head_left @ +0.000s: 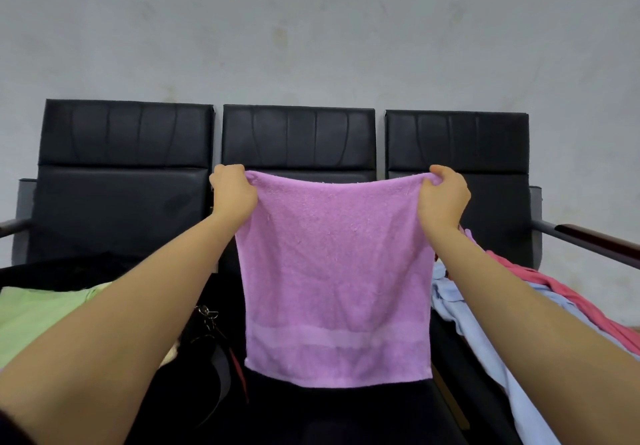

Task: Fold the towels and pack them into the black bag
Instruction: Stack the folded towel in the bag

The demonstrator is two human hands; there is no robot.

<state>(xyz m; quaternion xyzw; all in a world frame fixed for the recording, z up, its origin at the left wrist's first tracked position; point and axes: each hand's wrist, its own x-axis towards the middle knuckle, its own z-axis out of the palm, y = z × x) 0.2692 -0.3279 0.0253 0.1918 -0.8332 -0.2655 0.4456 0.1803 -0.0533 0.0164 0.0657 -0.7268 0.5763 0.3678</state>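
Purple towel (336, 271) hangs flat and unfolded in the air over the middle seat, top corners pinched by fingers of left hand (232, 192) and right hand (444, 195). Black bag (207, 358) lower left; green towel (38, 313) seemingly packed. Blue towel (485, 327) and pink towel (568, 292) wait on the right.

No readable text, label, brand, number or sign anywhere in view — none on the purple towel (337, 271), none on the black seat backs (298, 136), none on the grey wall (311, 29) — the wall's marks are only stains
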